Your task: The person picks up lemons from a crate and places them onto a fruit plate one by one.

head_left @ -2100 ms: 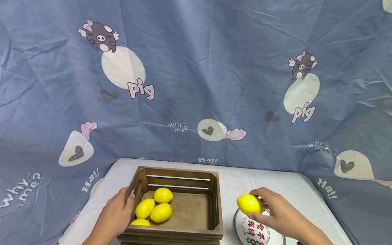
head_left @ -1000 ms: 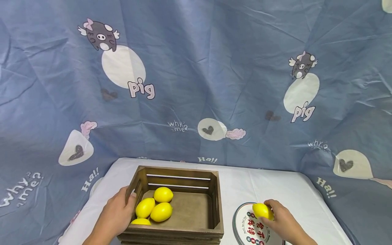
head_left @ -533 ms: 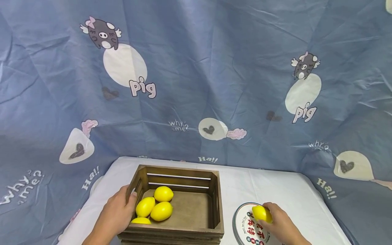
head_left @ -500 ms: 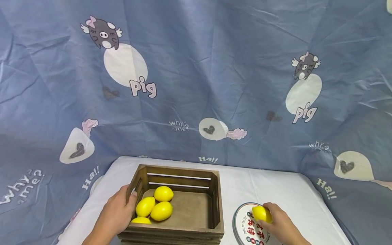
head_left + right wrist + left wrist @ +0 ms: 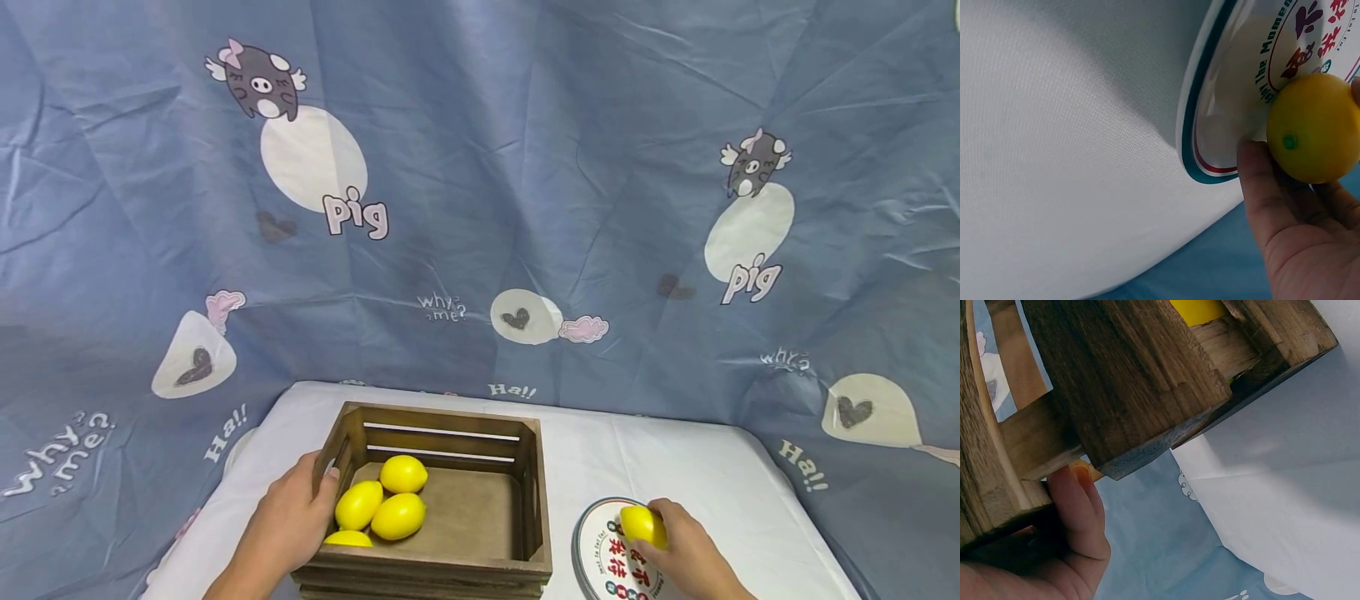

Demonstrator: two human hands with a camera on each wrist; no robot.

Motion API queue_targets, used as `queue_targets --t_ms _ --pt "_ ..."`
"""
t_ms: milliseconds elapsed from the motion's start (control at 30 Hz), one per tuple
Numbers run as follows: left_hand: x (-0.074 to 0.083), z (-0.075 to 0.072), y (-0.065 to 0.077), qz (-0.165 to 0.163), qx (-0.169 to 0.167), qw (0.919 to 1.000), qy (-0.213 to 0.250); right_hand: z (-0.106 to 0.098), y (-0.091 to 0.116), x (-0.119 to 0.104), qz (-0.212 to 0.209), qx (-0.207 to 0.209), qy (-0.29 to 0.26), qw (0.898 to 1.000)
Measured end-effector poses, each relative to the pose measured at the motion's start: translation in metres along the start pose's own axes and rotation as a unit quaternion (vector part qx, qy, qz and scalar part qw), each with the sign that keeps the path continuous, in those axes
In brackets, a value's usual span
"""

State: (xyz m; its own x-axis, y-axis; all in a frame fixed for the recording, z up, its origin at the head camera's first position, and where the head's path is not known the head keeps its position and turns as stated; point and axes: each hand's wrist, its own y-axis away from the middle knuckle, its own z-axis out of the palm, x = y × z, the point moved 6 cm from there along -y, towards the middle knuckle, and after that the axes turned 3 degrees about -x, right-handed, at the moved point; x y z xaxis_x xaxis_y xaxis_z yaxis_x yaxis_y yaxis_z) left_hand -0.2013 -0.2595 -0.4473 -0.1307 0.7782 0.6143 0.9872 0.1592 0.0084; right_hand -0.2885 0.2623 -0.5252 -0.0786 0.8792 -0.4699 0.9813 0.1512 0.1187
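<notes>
A: Beyond both hands?
B: Blue cloth (image 5: 480, 167), creased, hanging upright. Printed with winged pigs, hearts, "Ha!!" and "why me?".

A: Beneath them?
B: Worktop (image 5: 573, 450), white-covered, running out past both hands to the foot of the cloth.

A: Next size down?
B: Crate (image 5: 423, 575), brown slatted wood, open-topped, immediately to the right of the left hand (image 5: 288, 517).

A: By the other hand?
B: Plate (image 5: 589, 550), round and white, green band near the rim, red lettering. Lies below and to the left of the right hand (image 5: 686, 546); its near edge runs out of the head view.

A: State of the left hand?
B: Clamped on the crate's side wall, thumb across the top edge. Left wrist view has a fingertip beside a gap in the slats.

A: Right hand?
B: Clamped on a yellow lemon (image 5: 640, 527), held at its fingertips over the part of the plate nearest that hand. Whether lemon and plate touch, cannot tell.

A: More fruit?
B: Four loose lemons (image 5: 398, 516) in the crate, bunched just right of the left hand. One of them, closest to the front wall, is partly hidden by it.
</notes>
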Motion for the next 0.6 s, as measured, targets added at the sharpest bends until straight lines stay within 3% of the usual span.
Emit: queue_targets --t_ms 600 --pt "0.0009 -0.0001 -0.0019 -0.005 -0.005 1.0 0.001 -0.002 0.0032 -0.0017 -0.015 0.013 0.019 1.0"
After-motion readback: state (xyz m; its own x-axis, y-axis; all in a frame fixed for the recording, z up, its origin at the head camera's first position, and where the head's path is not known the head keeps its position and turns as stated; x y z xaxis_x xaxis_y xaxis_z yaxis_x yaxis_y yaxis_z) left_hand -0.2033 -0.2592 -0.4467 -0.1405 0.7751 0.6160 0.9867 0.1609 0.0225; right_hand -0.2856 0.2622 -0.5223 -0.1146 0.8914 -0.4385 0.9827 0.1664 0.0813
